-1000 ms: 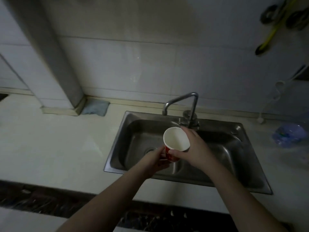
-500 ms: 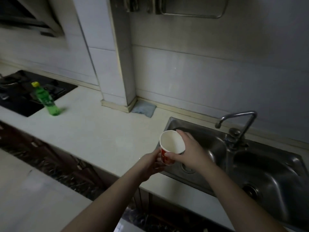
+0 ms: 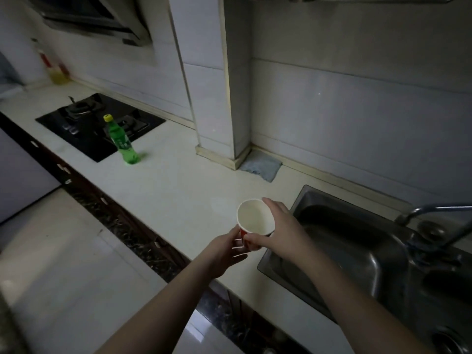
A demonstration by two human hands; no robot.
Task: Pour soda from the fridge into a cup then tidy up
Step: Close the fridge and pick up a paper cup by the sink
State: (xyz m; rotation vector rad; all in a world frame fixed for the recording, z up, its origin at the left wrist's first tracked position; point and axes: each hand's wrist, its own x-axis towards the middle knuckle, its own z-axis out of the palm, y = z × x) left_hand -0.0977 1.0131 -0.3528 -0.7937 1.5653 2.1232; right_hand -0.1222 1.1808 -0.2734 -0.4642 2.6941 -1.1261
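Note:
A red paper cup [image 3: 254,221] with a white inside is held tilted above the countertop [image 3: 178,198], just left of the sink. My right hand [image 3: 277,229] grips its rim and side, thumb on the red wall. My left hand [image 3: 224,250] touches the cup's lower part from below, fingers loosely spread. The cup looks empty inside. A green soda bottle [image 3: 122,141] with a yellow cap stands upright far to the left, at the edge of the black hob.
A steel sink [image 3: 357,251] with a tap [image 3: 431,221] lies to the right. A black gas hob [image 3: 99,123] sits at the left, an oil bottle [image 3: 55,67] behind it. A blue cloth [image 3: 263,167] lies by the tiled pillar [image 3: 214,98].
The view has swung left from the sink to the counter. Both hands carried the cup leftward, off the sink basin. The green bottle and the hob came into view.

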